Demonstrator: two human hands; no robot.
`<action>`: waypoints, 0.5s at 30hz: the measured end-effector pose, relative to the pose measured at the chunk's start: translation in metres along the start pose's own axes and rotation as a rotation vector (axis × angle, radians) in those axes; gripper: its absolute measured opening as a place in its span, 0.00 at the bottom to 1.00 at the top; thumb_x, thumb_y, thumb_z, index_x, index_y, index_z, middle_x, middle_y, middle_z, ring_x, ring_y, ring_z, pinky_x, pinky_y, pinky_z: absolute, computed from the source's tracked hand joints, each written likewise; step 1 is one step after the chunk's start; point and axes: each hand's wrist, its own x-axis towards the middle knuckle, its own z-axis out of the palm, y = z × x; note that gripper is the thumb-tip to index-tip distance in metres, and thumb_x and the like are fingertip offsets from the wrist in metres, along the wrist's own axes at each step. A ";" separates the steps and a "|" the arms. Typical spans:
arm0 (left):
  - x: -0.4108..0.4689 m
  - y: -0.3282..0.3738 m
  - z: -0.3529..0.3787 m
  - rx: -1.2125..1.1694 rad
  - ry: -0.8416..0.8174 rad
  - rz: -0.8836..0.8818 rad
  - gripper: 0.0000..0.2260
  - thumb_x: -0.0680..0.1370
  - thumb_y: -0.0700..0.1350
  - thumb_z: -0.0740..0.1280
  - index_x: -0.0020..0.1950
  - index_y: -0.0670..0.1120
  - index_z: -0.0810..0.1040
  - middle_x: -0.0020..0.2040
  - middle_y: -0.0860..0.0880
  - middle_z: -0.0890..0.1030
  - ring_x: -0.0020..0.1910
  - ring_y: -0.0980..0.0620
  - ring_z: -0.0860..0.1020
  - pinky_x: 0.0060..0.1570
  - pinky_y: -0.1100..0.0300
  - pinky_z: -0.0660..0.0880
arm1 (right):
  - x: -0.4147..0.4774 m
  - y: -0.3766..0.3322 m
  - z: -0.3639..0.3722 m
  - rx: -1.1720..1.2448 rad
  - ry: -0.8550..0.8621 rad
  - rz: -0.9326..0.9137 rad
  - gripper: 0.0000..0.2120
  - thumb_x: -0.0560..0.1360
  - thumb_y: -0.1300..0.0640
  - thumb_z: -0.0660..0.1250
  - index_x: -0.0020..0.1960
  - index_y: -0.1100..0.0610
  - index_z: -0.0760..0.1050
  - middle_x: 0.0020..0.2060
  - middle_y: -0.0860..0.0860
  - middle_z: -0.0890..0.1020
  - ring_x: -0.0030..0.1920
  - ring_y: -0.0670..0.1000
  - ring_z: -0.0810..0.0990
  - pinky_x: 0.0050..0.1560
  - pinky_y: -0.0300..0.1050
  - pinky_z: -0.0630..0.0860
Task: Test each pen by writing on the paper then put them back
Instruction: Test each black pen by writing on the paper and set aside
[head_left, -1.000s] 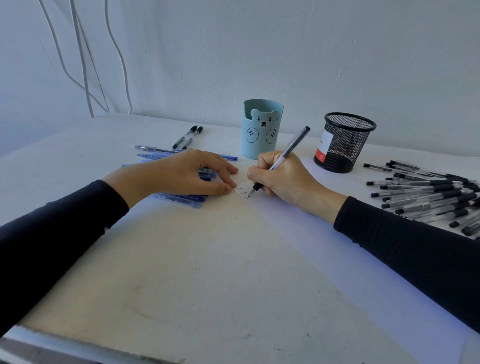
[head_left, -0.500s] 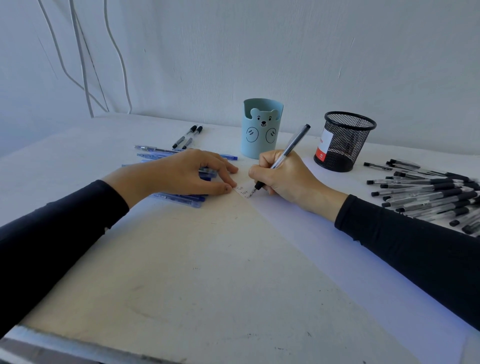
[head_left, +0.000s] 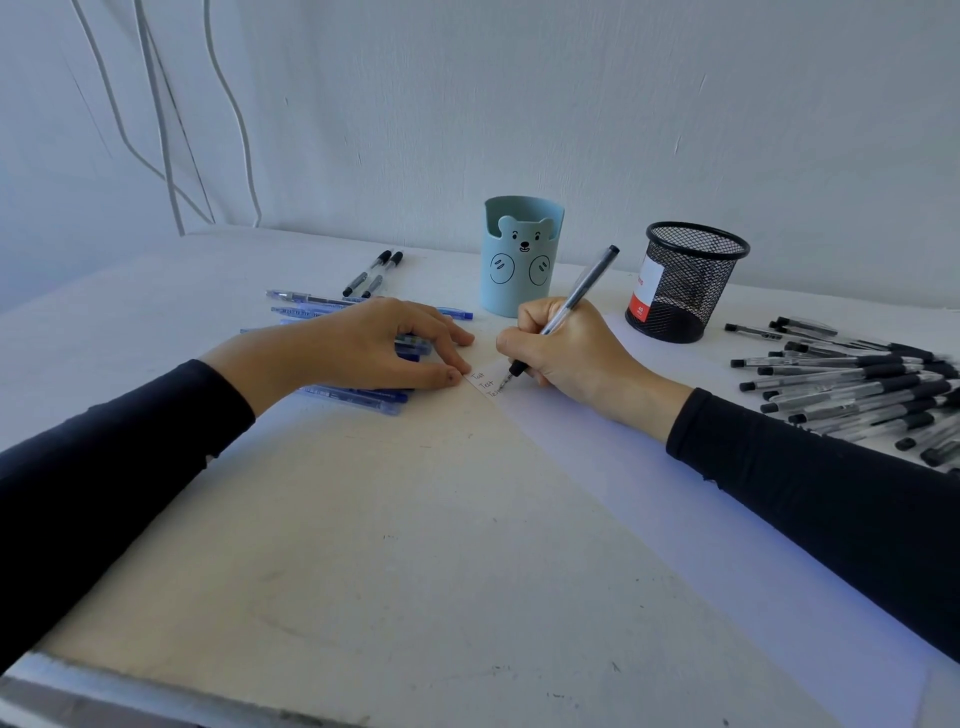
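Observation:
My right hand (head_left: 566, 353) grips a clear black-capped pen (head_left: 582, 288), tip down on a small white slip of paper (head_left: 485, 382) that carries a few handwritten words. My left hand (head_left: 374, 348) rests beside it, thumb and fingertips pressing the slip's left edge, fingers loosely arched over several blue pens (head_left: 358, 397). A large pile of black pens (head_left: 852, 384) lies at the right. Behind the hands stand a light blue bear-face pen cup (head_left: 522, 257) and a black mesh pen cup (head_left: 685, 283).
Two black pens (head_left: 374, 273) lie apart at the back left of the white table (head_left: 363, 545). A large pale sheet (head_left: 675, 519) lies under my right forearm. White cables hang on the wall at the far left.
The pen tip has shifted slightly down the slip while writing a further line. My left hand has stayed in place on the paper.

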 end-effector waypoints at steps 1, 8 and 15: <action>0.000 0.000 0.000 0.000 -0.001 0.000 0.07 0.74 0.54 0.71 0.51 0.62 0.83 0.61 0.69 0.75 0.63 0.73 0.69 0.62 0.75 0.58 | 0.000 0.000 0.000 -0.002 0.004 -0.001 0.20 0.71 0.64 0.68 0.26 0.55 0.63 0.18 0.48 0.68 0.22 0.46 0.65 0.24 0.34 0.64; -0.001 0.000 0.000 -0.012 0.004 0.002 0.07 0.74 0.54 0.71 0.51 0.61 0.83 0.61 0.67 0.76 0.64 0.71 0.69 0.67 0.69 0.60 | 0.001 -0.007 -0.006 0.034 0.003 -0.034 0.19 0.80 0.52 0.63 0.31 0.56 0.71 0.26 0.48 0.74 0.27 0.44 0.70 0.35 0.40 0.68; -0.002 0.000 0.000 -0.027 0.016 0.004 0.07 0.75 0.52 0.72 0.51 0.61 0.84 0.60 0.68 0.76 0.64 0.71 0.70 0.69 0.66 0.60 | 0.006 -0.030 -0.042 -0.197 0.010 -0.146 0.16 0.83 0.44 0.53 0.60 0.55 0.70 0.20 0.50 0.74 0.22 0.49 0.73 0.27 0.35 0.68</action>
